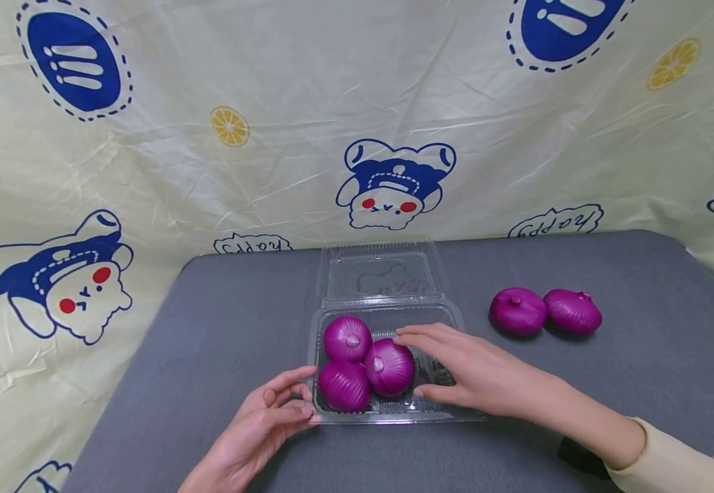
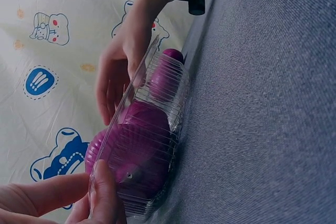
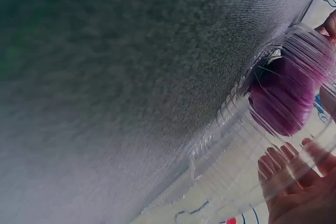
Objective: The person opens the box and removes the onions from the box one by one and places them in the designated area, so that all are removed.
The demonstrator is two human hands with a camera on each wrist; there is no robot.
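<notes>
A clear plastic clamshell box lies with its lid folded back. Three purple onions cluster in its left half: a rear onion, a front onion and a middle onion. At the box's front left corner my left hand pinches the rim between thumb and fingers, plain in the left wrist view. Over the right half of the box, my right hand has its fingers spread, with fingertips close to the middle onion; whether they touch it I cannot tell. Nothing is held in it.
To the right of the box, two more purple onions, a left one and a right one, sit side by side on the grey cloth-covered table. A printed curtain hangs behind the table's far edge.
</notes>
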